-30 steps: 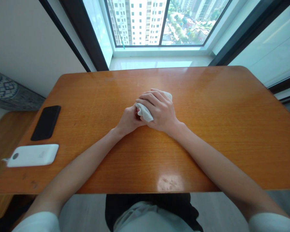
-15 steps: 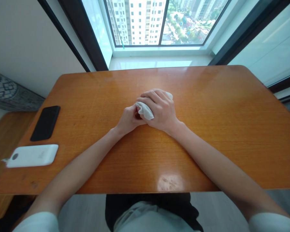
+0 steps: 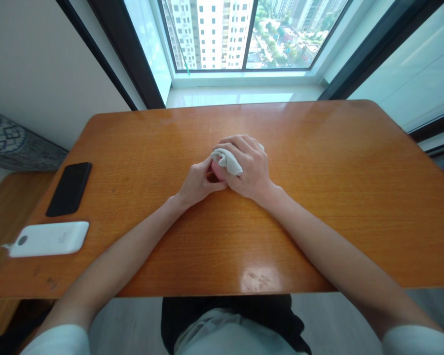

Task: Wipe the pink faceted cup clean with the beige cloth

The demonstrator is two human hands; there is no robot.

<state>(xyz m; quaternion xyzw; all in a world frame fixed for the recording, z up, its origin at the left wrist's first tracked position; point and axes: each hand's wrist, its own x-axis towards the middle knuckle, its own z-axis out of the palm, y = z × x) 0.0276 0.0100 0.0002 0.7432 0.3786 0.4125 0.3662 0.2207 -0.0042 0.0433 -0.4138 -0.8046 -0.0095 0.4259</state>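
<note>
Above the middle of the wooden table [image 3: 151, 162], my two hands meet. My right hand [image 3: 249, 165] is wrapped round a crumpled white cloth [image 3: 227, 161], and a small corner of it also peeks out beyond the knuckles. Under the cloth a bit of a pink, rounded object [image 3: 217, 171] shows; most of it is covered, so its kind cannot be made out. My left hand [image 3: 200, 181] grips this pink object from the left, with the thumb toward me and fingers curled, partly hidden. The cloth lies against the pink object.
On the table's left side lie a black phone [image 3: 69, 189] and, nearer to me, a white flat device [image 3: 50, 239] with a cable at its left end. A window [image 3: 244, 74] is beyond the far edge. A patterned grey cushion [image 3: 18, 140] sits at left.
My right hand has shifted slightly with the cloth, up and to the right over the object. More of the pink surface shows between the hands now. My left hand has hardly moved.
</note>
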